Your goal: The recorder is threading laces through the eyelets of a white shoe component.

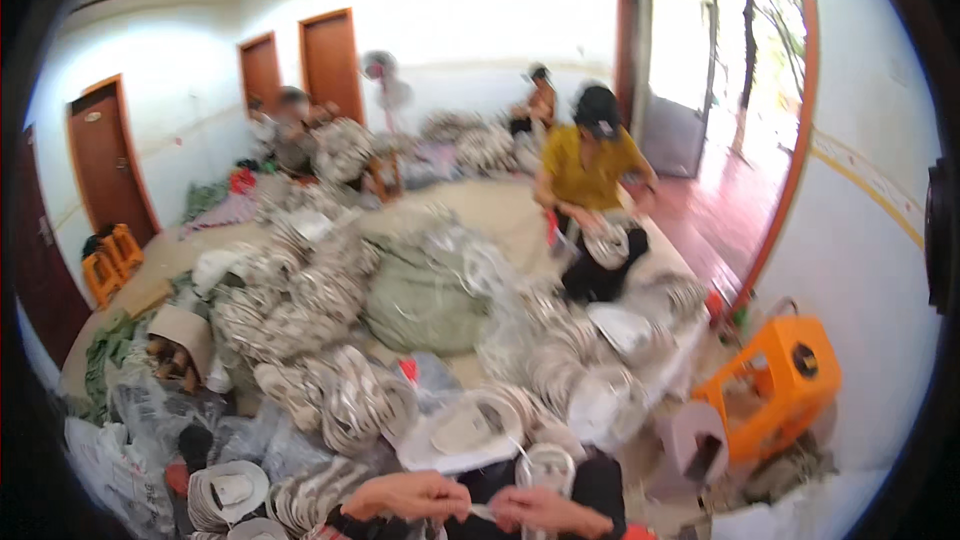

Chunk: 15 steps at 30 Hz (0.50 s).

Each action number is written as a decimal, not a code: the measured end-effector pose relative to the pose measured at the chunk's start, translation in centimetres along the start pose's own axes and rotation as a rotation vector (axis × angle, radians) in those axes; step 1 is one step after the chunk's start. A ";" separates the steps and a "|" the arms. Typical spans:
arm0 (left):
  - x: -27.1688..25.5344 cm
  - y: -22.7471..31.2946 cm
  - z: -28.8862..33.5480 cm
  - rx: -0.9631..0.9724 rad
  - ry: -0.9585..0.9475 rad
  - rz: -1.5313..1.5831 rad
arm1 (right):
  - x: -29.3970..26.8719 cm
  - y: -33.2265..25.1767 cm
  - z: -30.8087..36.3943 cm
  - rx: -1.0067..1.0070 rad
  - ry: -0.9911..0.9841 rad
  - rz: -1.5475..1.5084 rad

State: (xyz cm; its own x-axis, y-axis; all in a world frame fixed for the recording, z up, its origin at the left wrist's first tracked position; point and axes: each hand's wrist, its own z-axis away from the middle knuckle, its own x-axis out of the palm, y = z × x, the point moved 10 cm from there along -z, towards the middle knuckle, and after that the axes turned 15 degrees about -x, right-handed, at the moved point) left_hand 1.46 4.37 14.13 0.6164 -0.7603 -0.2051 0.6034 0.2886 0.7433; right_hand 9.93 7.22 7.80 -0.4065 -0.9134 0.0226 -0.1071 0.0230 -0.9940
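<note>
My left hand (415, 493) and my right hand (540, 510) meet low over my dark-clothed lap, fingers pinched close together. Between them runs a thin pale strand (482, 511), gripped from both sides; its exact kind is too small to tell. Just beyond my right hand is a pale oval piece (545, 468) with a ringed middle, resting by my leg. A larger cream oval piece (470, 430) lies past my hands, on top of a nested stack. Beside my left forearm are more stacked pale pieces (232, 492).
Heaps of pale oval pieces (300, 290) and a green sack (425, 300) cover the floor ahead. A co-worker in a yellow top (590, 165) sits by the open door; others sit farther back. An orange stool (780, 385) and a lilac bin (690, 445) stand at right.
</note>
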 end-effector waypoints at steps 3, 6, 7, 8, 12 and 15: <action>-1.2 5.7 7.9 0.246 0.091 0.213 | 1.5 -10.5 -0.8 -0.276 0.035 0.134; -1.9 5.7 11.3 0.507 0.175 0.458 | 2.6 -16.2 0.4 -0.238 -0.092 0.054; -2.5 5.7 11.0 0.579 0.153 0.619 | 2.1 -17.7 1.0 -0.233 -0.067 0.019; -3.6 3.7 9.4 0.660 0.239 0.777 | 1.6 -19.4 1.6 -0.220 -0.048 -0.016; -5.8 -7.1 -8.4 0.212 0.292 0.907 | -6.0 -22.9 7.1 -0.134 0.614 -0.047; -4.4 -2.8 -14.4 0.508 0.810 0.064 | -14.0 -27.7 14.8 -0.701 0.931 -0.017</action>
State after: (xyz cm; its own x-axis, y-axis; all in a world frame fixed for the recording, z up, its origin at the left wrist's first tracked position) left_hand 4.39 15.28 3.81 0.9182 -0.0633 -0.3910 0.3824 -0.1156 0.9168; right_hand 32.00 13.32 33.39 -0.8778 -0.2713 0.3948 -0.4790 0.4991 -0.7221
